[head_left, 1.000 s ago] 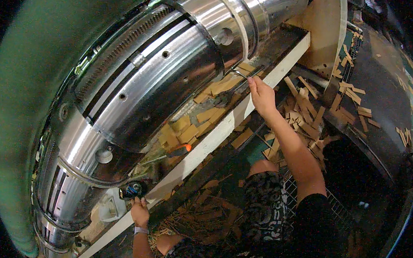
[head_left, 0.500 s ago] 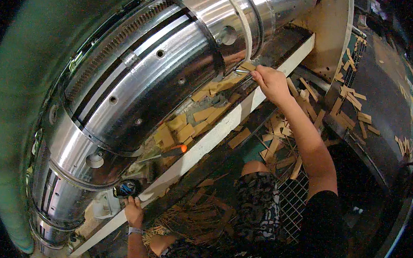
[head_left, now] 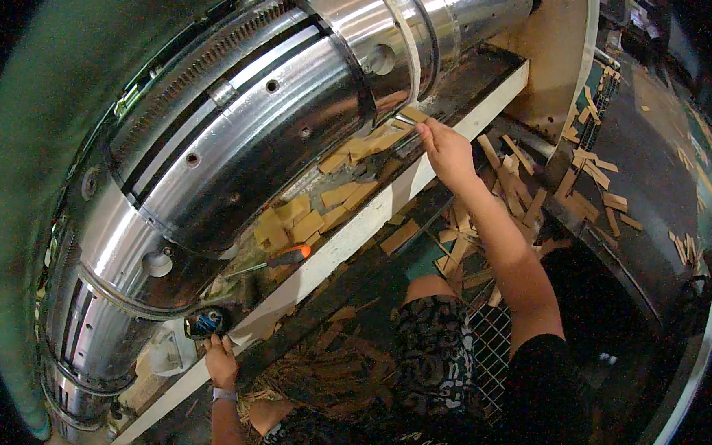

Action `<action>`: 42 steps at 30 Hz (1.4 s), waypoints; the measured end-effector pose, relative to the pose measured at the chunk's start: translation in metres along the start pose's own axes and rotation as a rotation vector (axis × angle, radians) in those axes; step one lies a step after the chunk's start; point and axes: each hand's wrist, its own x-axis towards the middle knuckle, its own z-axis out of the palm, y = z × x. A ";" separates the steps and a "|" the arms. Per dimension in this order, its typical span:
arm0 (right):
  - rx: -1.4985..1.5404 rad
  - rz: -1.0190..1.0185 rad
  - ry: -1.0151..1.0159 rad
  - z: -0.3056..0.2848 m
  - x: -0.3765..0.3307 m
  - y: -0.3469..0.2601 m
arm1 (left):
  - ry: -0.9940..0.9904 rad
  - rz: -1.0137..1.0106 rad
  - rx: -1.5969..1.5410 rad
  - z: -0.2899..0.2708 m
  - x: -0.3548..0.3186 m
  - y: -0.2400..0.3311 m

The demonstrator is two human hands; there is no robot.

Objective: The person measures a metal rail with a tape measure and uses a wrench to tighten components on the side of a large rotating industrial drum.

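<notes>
My right hand is closed on a slim silver metal tool, beside a small tan cardboard piece under the shiny steel cylinder. Most of the tool is hidden by my fingers. Lower left, my left hand has its fingers closed at the edge of a rounded black object with blue markings, just below the cylinder. Between the two hands, a screwdriver with an orange and black handle lies on the ledge among cardboard scraps, its shaft toward the cylinder.
A long pale beam runs diagonally between my body and the cylinder. Cardboard strips litter the dark surface at right, and more scraps lie below the beam. A metal grid shows beside my leg. A green panel curves along the left.
The whole view has shifted slightly, so the scene sits a little further left. Both hands keep nearly the same places along the cylinder, with the same things at their fingers.
</notes>
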 end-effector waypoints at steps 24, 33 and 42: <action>-0.008 0.001 0.021 0.006 0.004 0.008 | 0.176 -0.030 -0.052 -0.012 -0.014 0.007; 0.168 -0.117 -0.487 -0.021 -0.058 -0.042 | 0.256 -0.028 -0.092 -0.018 -0.011 0.014; 0.346 -0.376 -0.690 0.005 -0.069 -0.207 | 0.359 0.034 -0.079 0.007 -0.008 0.000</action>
